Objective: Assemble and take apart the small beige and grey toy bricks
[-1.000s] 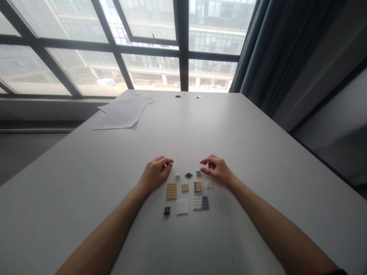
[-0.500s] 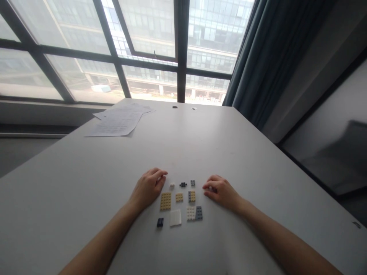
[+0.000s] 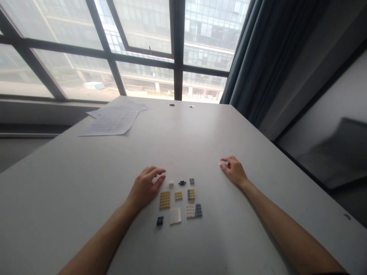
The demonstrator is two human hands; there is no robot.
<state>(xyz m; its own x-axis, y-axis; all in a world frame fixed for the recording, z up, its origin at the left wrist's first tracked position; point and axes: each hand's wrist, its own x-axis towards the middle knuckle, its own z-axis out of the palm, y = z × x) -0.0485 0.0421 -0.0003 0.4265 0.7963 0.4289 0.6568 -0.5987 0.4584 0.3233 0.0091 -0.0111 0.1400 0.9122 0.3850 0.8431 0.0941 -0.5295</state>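
Observation:
My left hand (image 3: 147,185) rests on the table with thumb and fingers apart, holding nothing, beside a small white brick (image 3: 171,184). Farther out on the right, my right hand (image 3: 233,170) pinches a small white piece (image 3: 221,164), mostly hidden by the fingers. Between my arms lie a tan plate (image 3: 165,199), a smaller tan plate (image 3: 178,196), a dark piece with side pins (image 3: 182,183) and a small grey piece (image 3: 192,181). Nearby are a tan-and-grey piece (image 3: 191,194), a white studded plate (image 3: 190,211), a dark grey plate (image 3: 198,210), a smooth white tile (image 3: 175,216) and a black brick (image 3: 159,220).
Printed papers (image 3: 111,120) overlap at the far left of the white table (image 3: 183,145). Two small round fittings, one dark (image 3: 172,105) and one white (image 3: 192,106), sit near the far edge. Beyond are windows and a dark curtain (image 3: 246,65).
My right hand has moved away from the bricks, outward to the right and farther from me, with the small white piece. My left thumb and fingers have spread slightly. The view has shifted a little.

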